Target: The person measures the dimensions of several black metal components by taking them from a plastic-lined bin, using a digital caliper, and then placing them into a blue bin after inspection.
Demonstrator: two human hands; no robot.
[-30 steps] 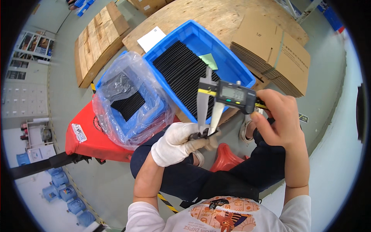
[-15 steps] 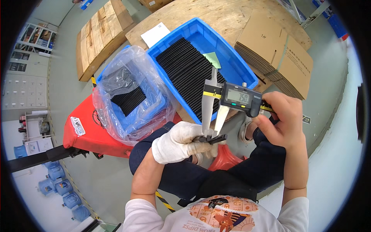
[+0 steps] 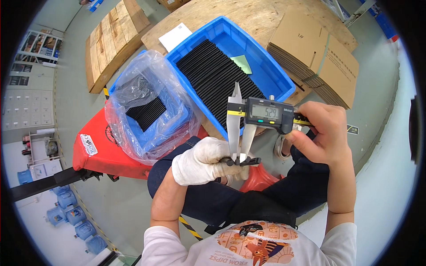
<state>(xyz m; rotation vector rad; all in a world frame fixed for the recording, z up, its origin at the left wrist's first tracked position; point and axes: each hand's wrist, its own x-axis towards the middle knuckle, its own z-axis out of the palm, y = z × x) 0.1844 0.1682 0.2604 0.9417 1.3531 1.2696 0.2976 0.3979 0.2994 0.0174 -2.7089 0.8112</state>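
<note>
My left hand [image 3: 202, 163], in a white glove, is closed on a small black part [image 3: 248, 162] that sticks out to the right past the fingers. Bare and closed, my right hand [image 3: 321, 133] grips the beam end of a digital caliper [image 3: 269, 114], its thumb on the near edge. The caliper's lower jaws point down at the black part and meet it; their tips are slightly apart. Just beyond lies a blue tray [image 3: 270, 64] with a tight row of black strip-like parts [image 3: 213, 73] and a pale green paper slip [image 3: 242, 64].
To the left, a blue bin lined with a clear plastic bag [image 3: 151, 133] holds more black parts [image 3: 146, 114], above a red machine body [image 3: 104, 148]. Flat cardboard boxes [image 3: 315, 48] are strapped at the right on a round wooden top [image 3: 195, 17]. A wooden pallet [image 3: 113, 42] stands far left.
The caliper has shifted slightly left and down, and its jaws have moved closer together on the black part. My left hand stays nearly in place.
</note>
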